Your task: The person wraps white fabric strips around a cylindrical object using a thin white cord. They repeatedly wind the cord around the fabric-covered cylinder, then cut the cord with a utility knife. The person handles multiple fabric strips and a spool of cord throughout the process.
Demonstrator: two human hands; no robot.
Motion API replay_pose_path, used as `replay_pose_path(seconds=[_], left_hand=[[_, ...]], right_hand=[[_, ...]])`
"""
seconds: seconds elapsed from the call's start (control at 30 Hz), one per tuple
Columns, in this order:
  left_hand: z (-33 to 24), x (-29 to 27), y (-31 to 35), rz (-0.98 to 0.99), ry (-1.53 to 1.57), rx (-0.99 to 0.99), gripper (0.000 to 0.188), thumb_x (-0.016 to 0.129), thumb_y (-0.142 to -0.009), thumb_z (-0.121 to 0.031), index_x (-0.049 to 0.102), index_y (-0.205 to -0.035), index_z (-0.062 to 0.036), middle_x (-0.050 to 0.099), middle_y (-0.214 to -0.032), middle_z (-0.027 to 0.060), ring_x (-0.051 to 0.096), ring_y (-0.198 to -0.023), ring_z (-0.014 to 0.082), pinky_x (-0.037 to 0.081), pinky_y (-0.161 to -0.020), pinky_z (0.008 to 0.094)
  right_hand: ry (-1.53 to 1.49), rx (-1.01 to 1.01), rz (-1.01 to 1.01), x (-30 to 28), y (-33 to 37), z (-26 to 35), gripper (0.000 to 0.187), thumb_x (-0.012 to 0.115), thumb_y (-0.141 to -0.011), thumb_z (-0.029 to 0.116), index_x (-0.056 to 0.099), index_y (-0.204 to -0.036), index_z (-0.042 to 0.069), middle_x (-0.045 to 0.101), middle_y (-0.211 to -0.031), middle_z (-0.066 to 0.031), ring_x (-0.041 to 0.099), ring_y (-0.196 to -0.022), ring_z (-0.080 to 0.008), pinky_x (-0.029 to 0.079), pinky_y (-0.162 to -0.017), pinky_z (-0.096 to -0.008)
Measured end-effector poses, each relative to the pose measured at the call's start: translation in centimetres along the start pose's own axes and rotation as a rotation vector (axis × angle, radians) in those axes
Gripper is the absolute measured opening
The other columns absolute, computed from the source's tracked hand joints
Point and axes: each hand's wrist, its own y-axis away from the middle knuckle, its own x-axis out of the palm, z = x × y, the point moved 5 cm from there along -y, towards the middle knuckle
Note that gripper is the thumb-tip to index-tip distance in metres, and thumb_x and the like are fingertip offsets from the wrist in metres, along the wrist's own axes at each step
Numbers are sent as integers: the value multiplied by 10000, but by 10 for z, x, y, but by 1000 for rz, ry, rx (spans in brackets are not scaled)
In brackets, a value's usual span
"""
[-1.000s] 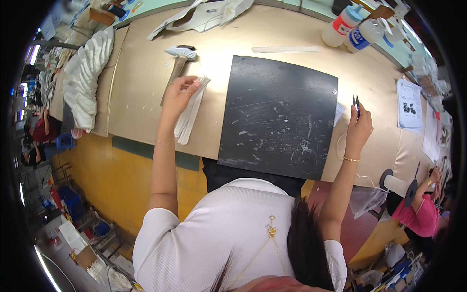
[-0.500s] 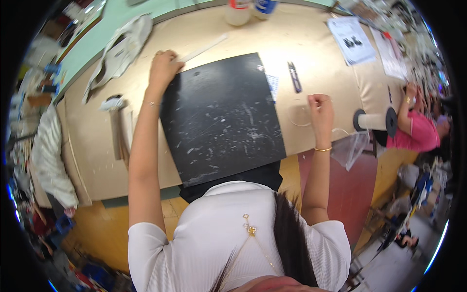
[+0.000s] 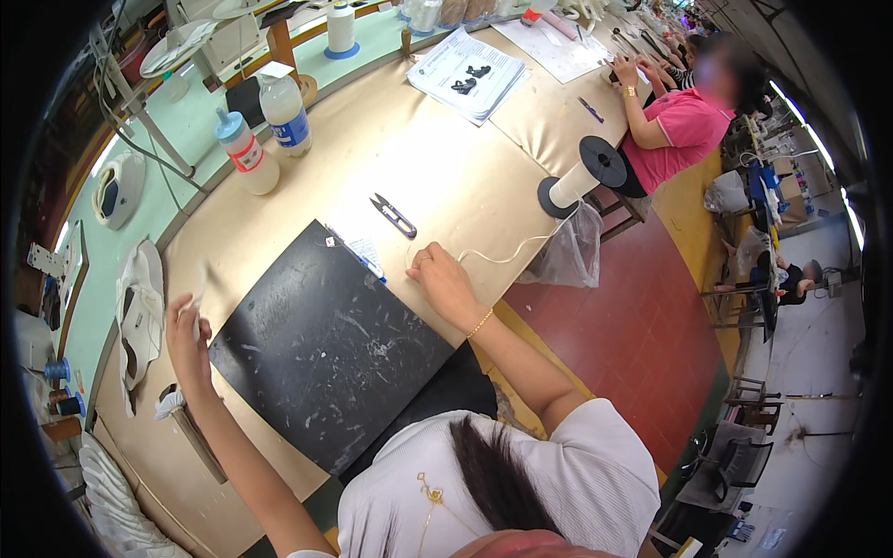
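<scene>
My left hand (image 3: 189,346) is raised beside the far left corner of a scuffed black board (image 3: 335,353), its fingers closed on a thin pale strip (image 3: 202,284) that is blurred. At the board's right edge, my right hand (image 3: 442,282) pinches a thin white cord (image 3: 493,258). This cord runs rightward toward a spool of white cord (image 3: 572,184) with dark flanges. Just beyond the right hand lie thread snips (image 3: 393,216). A blue pen (image 3: 367,265) and a small paper slip rest along the board's far edge.
Two bottles (image 3: 249,158) stand at the back left. Printed sheets (image 3: 468,74) lie at the back. A hammer (image 3: 191,428) and a white fabric piece (image 3: 139,316) are at the left. A plastic bag (image 3: 572,246) hangs below the spool. A co-worker in pink (image 3: 684,126) sits at the right.
The view has swung right, bringing more of the co-worker and the floor into sight. My left hand still has the pale strip, now tilted upright; my right hand now lies closer to the board.
</scene>
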Motion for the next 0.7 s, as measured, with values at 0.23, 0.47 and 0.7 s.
replay_pose_path(seconds=[0.23, 0.47, 0.7], left_hand=[[21, 33, 136, 30, 277, -96, 444, 617, -1011, -158, 536, -1392, 55, 664, -1189, 112, 680, -940, 192, 551, -791, 308], [58, 131, 216, 285, 393, -415, 660, 578, -1039, -170, 236, -1590, -44, 620, -1305, 223, 717, -1042, 304, 592, -840, 367], [58, 106, 188, 354, -6, -141, 534, 601, -1016, -96, 405, -1510, -34, 673, -1228, 193, 698, -1045, 242, 547, -883, 328]], right_hand=[[-376, 92, 159, -20, -5, 21, 156, 675, -941, 112, 600, -883, -12, 681, -802, -157, 679, -718, -288, 526, -679, -362], [-394, -159, 231, -26, -13, 59, 137, 738, -878, 92, 635, -872, 2, 686, -842, -145, 685, -753, -284, 531, -702, -363], [-477, -154, 272, -40, -13, 69, 208, 748, -874, 103, 729, -1067, 28, 684, -842, -122, 670, -749, -239, 525, -709, -342]])
